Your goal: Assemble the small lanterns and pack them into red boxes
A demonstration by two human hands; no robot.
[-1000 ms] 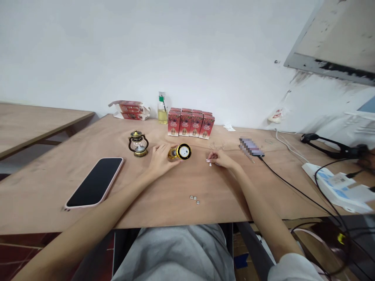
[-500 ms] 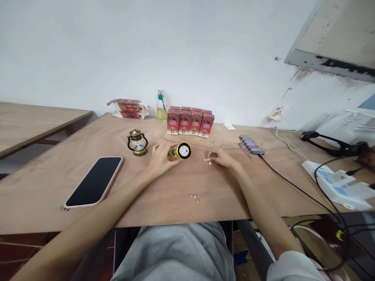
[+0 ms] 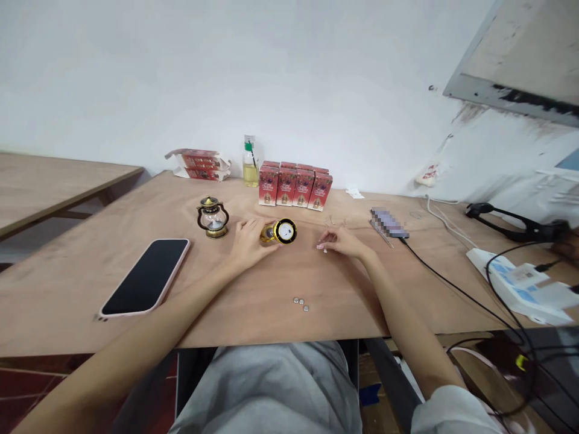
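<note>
My left hand [image 3: 248,242] is closed around a small gold-and-black lantern [image 3: 286,231], tipped over so that its round base with a white centre faces me. To the right, my right hand [image 3: 342,242] rests low over the table with its fingers bent and fingertips drawn in. A tiny white piece [image 3: 324,251] shows right under those fingertips; what they pinch, if anything, is too small to make out. Another lantern [image 3: 213,217], bronze-coloured with clear sides, stands upright left of my left hand. Three button cells [image 3: 301,302] lie on the table nearer to me.
Red printed boxes [image 3: 295,187] stand in rows at the back, beside a bottle of yellowish liquid [image 3: 250,172] and an opened red carton [image 3: 201,166]. A phone [image 3: 147,277] lies at left. At right are a cabled device [image 3: 389,223] and a white power strip [image 3: 520,286].
The white bit at my right fingertips no longer shows there, and the fingers have shifted slightly. My left hand keeps the lantern in the same pose. The view has moved slightly.
</note>
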